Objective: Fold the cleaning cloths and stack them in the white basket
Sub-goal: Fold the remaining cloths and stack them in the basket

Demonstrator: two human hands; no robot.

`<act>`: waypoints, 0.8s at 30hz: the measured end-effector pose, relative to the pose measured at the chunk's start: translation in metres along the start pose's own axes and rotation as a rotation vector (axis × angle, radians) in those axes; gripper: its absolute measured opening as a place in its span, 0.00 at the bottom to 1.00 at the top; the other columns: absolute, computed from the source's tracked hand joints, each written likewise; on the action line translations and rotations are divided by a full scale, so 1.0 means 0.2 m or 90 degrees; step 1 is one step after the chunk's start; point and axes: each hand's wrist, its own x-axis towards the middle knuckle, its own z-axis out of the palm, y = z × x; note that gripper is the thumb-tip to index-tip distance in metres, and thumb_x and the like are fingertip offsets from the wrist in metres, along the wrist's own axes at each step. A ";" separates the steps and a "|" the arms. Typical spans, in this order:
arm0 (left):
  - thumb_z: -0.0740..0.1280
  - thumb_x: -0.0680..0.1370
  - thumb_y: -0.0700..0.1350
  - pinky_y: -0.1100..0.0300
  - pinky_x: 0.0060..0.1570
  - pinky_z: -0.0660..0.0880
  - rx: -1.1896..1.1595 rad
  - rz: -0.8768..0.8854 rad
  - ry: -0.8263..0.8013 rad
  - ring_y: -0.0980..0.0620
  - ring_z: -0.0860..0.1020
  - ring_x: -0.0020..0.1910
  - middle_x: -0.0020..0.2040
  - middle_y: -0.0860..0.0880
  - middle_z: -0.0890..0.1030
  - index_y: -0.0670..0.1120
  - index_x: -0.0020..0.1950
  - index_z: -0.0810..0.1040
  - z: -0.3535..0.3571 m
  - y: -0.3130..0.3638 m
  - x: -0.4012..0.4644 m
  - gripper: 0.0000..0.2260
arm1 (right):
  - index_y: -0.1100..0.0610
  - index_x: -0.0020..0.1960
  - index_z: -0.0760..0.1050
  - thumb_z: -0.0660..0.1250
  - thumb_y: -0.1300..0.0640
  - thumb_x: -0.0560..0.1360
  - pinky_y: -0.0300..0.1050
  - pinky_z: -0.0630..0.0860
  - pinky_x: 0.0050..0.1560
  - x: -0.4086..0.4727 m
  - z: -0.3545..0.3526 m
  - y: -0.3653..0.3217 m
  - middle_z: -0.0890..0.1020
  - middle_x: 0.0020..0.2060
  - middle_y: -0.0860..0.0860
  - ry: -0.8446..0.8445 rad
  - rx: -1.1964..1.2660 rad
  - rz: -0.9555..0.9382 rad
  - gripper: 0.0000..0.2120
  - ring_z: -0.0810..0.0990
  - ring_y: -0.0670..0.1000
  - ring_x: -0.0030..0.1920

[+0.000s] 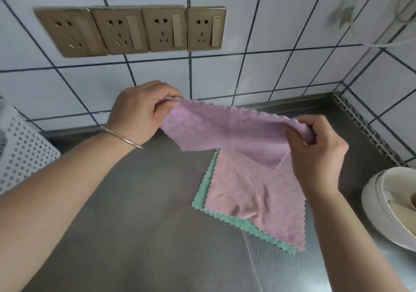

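Left hand (pixel 139 109), right hand (pixel 315 154) pinching scalloped lilac waffle-textured cloth (pixel 229 132) taut

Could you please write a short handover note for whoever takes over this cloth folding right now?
Left hand and right hand each pinch a top corner of the purple cloth, held up over the steel counter.
A pink cloth lies flat on a green cloth on the counter, both unfolded.
The white basket stands at the far left; its contents are not visible.
Done: nothing visibly folded.
Left: fold all three cloths and stack them in the basket.
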 end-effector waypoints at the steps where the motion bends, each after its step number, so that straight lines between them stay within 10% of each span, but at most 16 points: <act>1: 0.63 0.76 0.43 0.60 0.43 0.71 0.013 -0.021 0.013 0.47 0.79 0.44 0.45 0.46 0.83 0.43 0.49 0.81 -0.08 -0.07 -0.02 0.09 | 0.62 0.44 0.78 0.71 0.61 0.71 0.32 0.66 0.33 0.03 0.05 -0.07 0.76 0.34 0.48 -0.022 0.019 0.004 0.05 0.72 0.46 0.33; 8: 0.65 0.76 0.44 0.52 0.46 0.75 0.128 -0.170 -0.025 0.43 0.79 0.46 0.48 0.46 0.83 0.48 0.51 0.81 -0.39 -0.50 -0.16 0.07 | 0.59 0.42 0.77 0.72 0.56 0.71 0.45 0.70 0.37 0.11 0.49 -0.42 0.77 0.32 0.52 -0.213 0.061 0.027 0.07 0.73 0.51 0.35; 16: 0.62 0.75 0.45 0.59 0.41 0.69 0.193 -0.133 0.031 0.46 0.79 0.45 0.44 0.47 0.82 0.46 0.47 0.82 -0.71 -0.56 -0.60 0.09 | 0.61 0.40 0.78 0.71 0.67 0.68 0.30 0.64 0.34 -0.16 0.54 -0.60 0.76 0.35 0.50 -0.217 0.100 -0.101 0.03 0.72 0.49 0.35; 24: 0.60 0.72 0.51 0.64 0.28 0.73 0.072 -0.127 -0.249 0.55 0.78 0.34 0.40 0.58 0.75 0.55 0.41 0.77 -0.36 -0.56 -1.41 0.06 | 0.52 0.38 0.83 0.75 0.67 0.64 0.37 0.70 0.36 -0.83 0.53 -0.27 0.75 0.33 0.43 -0.452 0.008 -0.098 0.11 0.78 0.48 0.35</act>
